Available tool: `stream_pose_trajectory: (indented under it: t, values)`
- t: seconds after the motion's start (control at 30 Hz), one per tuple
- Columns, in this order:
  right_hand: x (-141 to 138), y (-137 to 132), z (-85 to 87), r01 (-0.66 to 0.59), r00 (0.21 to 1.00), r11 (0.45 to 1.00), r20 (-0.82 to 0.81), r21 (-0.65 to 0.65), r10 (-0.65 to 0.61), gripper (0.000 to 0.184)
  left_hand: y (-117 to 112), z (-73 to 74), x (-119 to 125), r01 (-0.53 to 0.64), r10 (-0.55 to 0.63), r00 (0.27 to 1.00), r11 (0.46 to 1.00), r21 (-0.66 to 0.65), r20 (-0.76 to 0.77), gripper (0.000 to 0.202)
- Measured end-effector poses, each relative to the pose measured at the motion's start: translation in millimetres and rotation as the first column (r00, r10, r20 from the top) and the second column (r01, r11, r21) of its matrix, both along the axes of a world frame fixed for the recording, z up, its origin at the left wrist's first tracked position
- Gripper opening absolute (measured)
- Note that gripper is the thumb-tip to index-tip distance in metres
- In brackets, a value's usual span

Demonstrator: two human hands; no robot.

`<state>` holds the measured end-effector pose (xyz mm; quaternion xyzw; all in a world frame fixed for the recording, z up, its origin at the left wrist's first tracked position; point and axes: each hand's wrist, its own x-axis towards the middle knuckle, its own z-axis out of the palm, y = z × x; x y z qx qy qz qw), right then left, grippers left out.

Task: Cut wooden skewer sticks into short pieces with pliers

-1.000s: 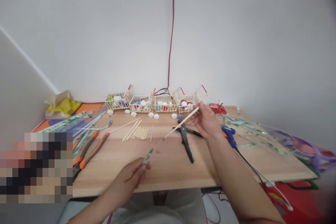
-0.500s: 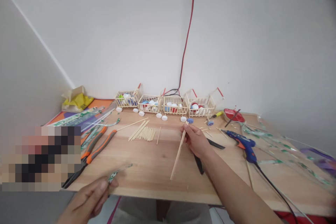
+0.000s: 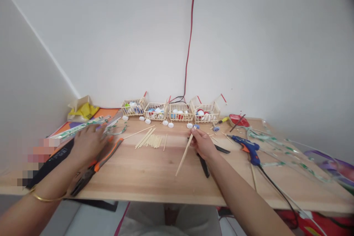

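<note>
My right hand [image 3: 204, 143] is closed in a pinch around the upper ends of thin wooden sticks [image 3: 184, 156], which slant down toward the front of the table. My left hand [image 3: 92, 141] is over the green-and-white plastic wrappers [image 3: 80, 127] at the left, back upward, fingers stretched out and slightly blurred. Just right of it lie orange-handled pliers [image 3: 109, 155]. Between my hands are long wooden sticks [image 3: 144, 138] and a row of short cut sticks [image 3: 154, 141]. A black-handled tool [image 3: 204, 166] lies partly hidden under my right hand.
Several small stick-built carts [image 3: 181, 112] holding coloured balls stand along the wall. A blue glue gun [image 3: 250, 149] with its cord lies at the right, near a red dish [image 3: 239, 120] and more plastic wrappers [image 3: 293, 151]. A yellow packet [image 3: 84, 111] sits at the back left.
My left hand has moved from the front edge up and away to the wrappers; the wrapper strip it held no longer shows in its fingers. My right hand keeps the sticks.
</note>
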<state>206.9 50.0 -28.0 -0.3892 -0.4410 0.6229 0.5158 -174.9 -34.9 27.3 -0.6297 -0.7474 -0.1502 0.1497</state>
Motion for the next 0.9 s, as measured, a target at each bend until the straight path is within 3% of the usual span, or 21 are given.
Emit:
stream_pose_trajectory:
  t: [0.1,0.17,0.27,0.33,0.4,0.47,0.6,0.7,0.8,0.9]
  values:
    - [-1,3,-3.2,0.002,0.999,0.999,0.041,0.036,-0.004,0.035,2,1.8,29,0.171,-0.169,0.985,0.985,0.029,-0.040,0.037]
    - [-2,4,-3.9,0.010,0.998,0.999,0.057,0.051,-0.013,0.035,4,2.8,59,0.336,-0.335,0.935,0.942,0.016,0.118,0.035]
    - [-2,4,-3.7,0.021,0.997,0.996,0.078,0.082,-0.028,0.035,10,3.0,110,0.452,-0.416,0.859,0.890,-0.062,0.297,0.030]
    - [-2,3,-3.5,0.027,0.994,0.995,0.103,0.101,-0.038,0.035,16,2.9,141,0.448,-0.402,0.881,0.879,-0.165,0.250,0.028]
    - [0,2,-2.9,0.031,0.990,0.993,0.135,0.114,-0.047,0.035,26,1.9,167,0.372,-0.340,0.928,0.869,-0.327,0.155,0.029]
    - [2,0,-0.9,0.028,0.981,0.991,0.189,0.135,-0.053,0.035,38,-1.2,186,0.321,-0.292,0.947,0.877,-0.358,0.135,0.032]
    - [3,-4,5.5,-0.002,0.943,0.980,0.325,0.201,-0.065,0.037,57,-10.7,206,0.271,-0.232,0.962,0.875,-0.402,0.145,0.023]
    - [2,-6,7.9,-0.012,0.940,0.977,0.334,0.213,-0.061,0.037,59,-15.3,209,0.270,-0.211,0.960,0.879,-0.394,0.186,0.024]
    - [0,-5,7.5,-0.001,0.945,0.978,0.321,0.211,-0.068,0.037,54,-17.8,210,0.328,-0.237,0.930,0.880,-0.344,0.282,0.023]
    - [0,-3,7.0,0.047,0.947,0.975,0.301,0.217,-0.112,0.038,47,-22.1,213,0.450,-0.297,0.846,0.843,-0.295,0.442,0.025]
